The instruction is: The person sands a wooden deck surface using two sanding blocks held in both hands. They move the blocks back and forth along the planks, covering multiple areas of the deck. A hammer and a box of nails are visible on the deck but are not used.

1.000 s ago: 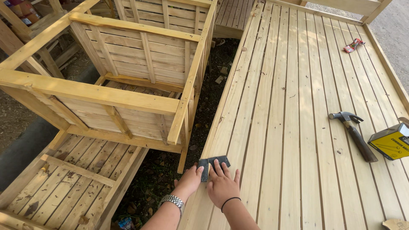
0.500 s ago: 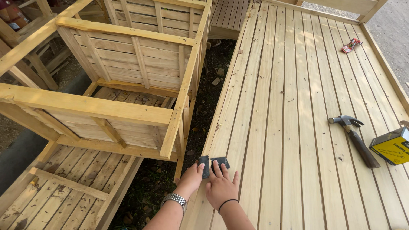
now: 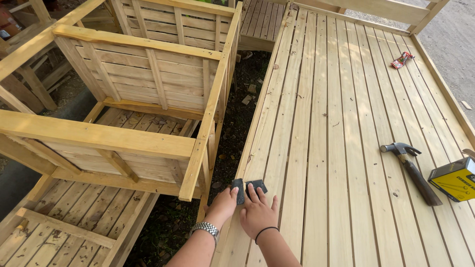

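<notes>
Pale slatted deck [image 3: 346, 148]; dark metal bracket [image 3: 249, 190] lay crosswise at its left edge. Both hands pressed it flat, fingers spread, grasping nothing: left hand [image 3: 222, 206] on its left half, right hand [image 3: 258, 215] on its right.

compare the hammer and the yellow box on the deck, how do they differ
The hammer is long and thin, with a dark handle and a grey metal claw head; the yellow box is squat and blocky, with a dark band on its side. The hammer shows whole; the box is cut off by the picture's right edge. Both lie on the slatted wooden deck, away from the hands.
</notes>
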`<state>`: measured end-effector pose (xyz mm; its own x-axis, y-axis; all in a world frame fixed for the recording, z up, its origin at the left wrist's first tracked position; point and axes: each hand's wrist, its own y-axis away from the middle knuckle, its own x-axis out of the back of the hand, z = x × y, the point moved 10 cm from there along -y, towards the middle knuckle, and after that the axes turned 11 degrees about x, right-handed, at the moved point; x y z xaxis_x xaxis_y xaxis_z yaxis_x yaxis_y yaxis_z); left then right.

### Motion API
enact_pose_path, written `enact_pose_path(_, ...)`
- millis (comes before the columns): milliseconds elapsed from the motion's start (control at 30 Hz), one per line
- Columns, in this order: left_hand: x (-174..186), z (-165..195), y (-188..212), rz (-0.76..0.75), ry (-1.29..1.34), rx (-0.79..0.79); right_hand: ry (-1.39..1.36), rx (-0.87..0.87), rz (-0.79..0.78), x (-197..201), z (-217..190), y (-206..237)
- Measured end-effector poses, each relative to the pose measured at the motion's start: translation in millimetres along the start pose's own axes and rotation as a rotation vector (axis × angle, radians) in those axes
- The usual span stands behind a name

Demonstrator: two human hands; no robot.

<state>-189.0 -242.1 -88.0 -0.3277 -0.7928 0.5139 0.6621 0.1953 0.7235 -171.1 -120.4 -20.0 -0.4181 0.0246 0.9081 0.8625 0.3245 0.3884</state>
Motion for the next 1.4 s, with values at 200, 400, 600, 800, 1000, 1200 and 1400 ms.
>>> enact_pose_path(200, -8, -14, 7, -0.032, -0.011, -0.006, -0.051, 0.015, 0.051, -3, -8, 22)
enact_pose_path(400, -23, -45, 9, -0.028, -0.02, -0.006, -0.009, 0.012, -0.14, -50, -16, 54)
enact_pose_path(600, 6, 32, -32, -0.024, 0.07, -0.011, 0.03, -0.008, 0.017, 10, 9, -23)
enact_pose_path(800, -2, 18, -29, -0.029, 0.035, -0.053, 0.005, 0.013, -0.006, -6, -5, 13)
enact_pose_path(1000, -16, -8, -30, -0.036, 0.047, -0.038, -0.001, 0.005, -0.06, -31, -9, 40)
enact_pose_path(1200, 8, 64, -67, 0.016, 0.131, -0.062, -0.021, -0.042, 0.04, 30, 19, -46)
enact_pose_path(1400, 8, 51, -51, 0.041, 0.12, -0.194, -0.062, -0.026, 0.056, 25, 14, -19)
